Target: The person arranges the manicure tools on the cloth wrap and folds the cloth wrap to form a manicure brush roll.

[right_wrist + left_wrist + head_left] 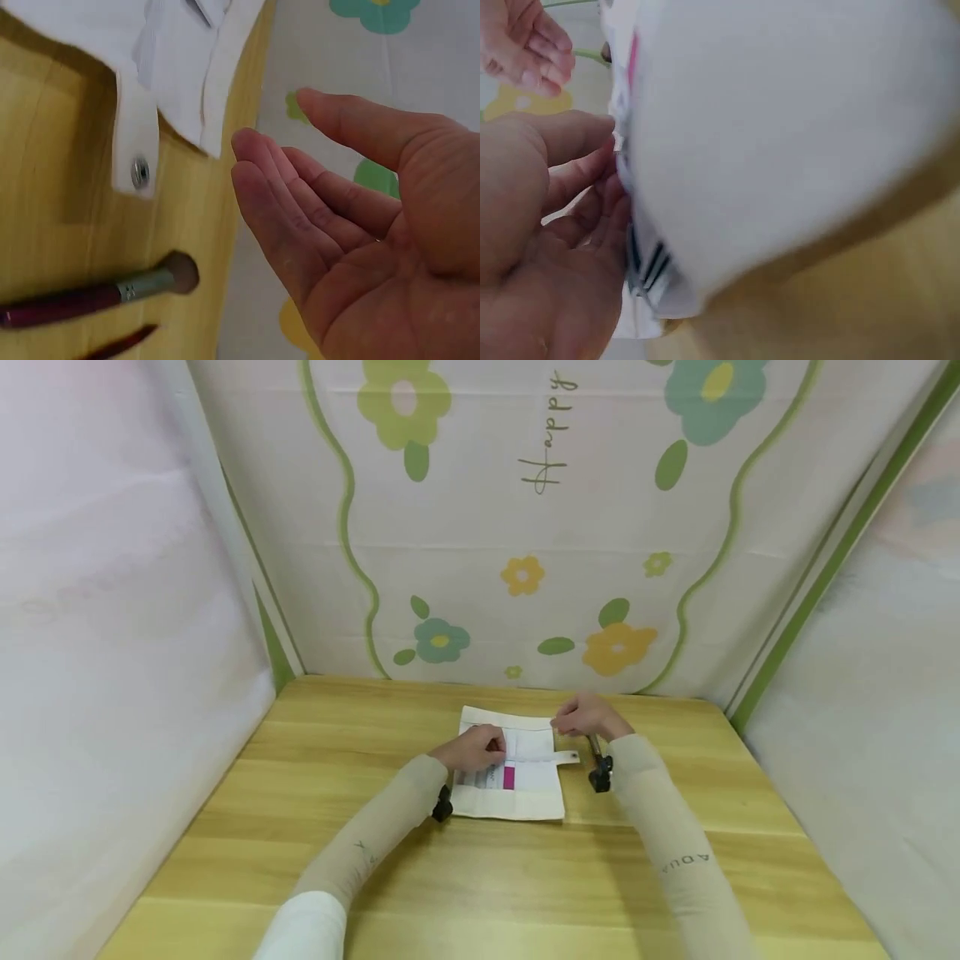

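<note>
A white cloth case (525, 806) lies unfolded on the table, with a snap strap (567, 757) sticking out to its right. My left hand (472, 749) is over its left half. In the left wrist view, the thumb and fingertips pinch at the case's inner layer; exactly what lies between them is hidden. Dark striped items (655, 266) show inside the fold there. My right hand (352, 217) hovers near the case's far right corner, fingers loosely bent and holding nothing. Below it in that view lies a makeup brush (90, 300) with a dark red handle.
Part of a second dark red, slender thing (124, 343) lies beside the brush. A printed card with a magenta block (509, 777) shows inside the case. Behind the wooden table (480, 885) rises a flower-printed cloth wall (450, 527), with pale walls at both sides.
</note>
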### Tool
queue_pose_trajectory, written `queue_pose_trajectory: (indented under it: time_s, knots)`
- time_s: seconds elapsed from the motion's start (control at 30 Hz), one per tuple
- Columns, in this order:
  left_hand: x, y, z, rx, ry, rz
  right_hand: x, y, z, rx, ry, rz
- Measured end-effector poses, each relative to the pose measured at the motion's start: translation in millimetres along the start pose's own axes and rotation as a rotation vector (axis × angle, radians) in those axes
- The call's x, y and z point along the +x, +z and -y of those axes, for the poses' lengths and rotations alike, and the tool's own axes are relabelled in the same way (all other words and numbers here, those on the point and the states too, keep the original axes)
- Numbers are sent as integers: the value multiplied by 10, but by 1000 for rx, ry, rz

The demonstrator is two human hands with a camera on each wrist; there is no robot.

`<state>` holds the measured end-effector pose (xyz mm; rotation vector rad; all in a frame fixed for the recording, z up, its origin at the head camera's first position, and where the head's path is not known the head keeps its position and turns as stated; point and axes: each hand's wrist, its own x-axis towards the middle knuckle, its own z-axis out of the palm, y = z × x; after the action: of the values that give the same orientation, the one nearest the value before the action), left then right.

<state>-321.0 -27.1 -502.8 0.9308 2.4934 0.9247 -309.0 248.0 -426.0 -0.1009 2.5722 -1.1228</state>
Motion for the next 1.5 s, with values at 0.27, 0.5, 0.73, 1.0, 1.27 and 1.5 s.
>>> queue_pose_trajectory:
  time_s: [0.27,0.5,0.73,1.0,1.27,1.5]
  knots:
    - [33,-113,-252,111,75,29,-283,-410,-168,-135,-25,-26]
    - [158,1,-385,171,116,55,-457,-489,-497,-324,-74,-117]
    - [161,74,-429,207,90,53,-448,-448,-900,-397,-84,-198]
    - [141,98,-393,249,72,48,-419,-325,-1103,-346,-75,-231]
    - [175,127,-330,223,34,72,-332,-231,-1154,-345,-29,-233]
    - [179,76,-263,222,75,106,-261,-250,-1113,-384,10,-220]
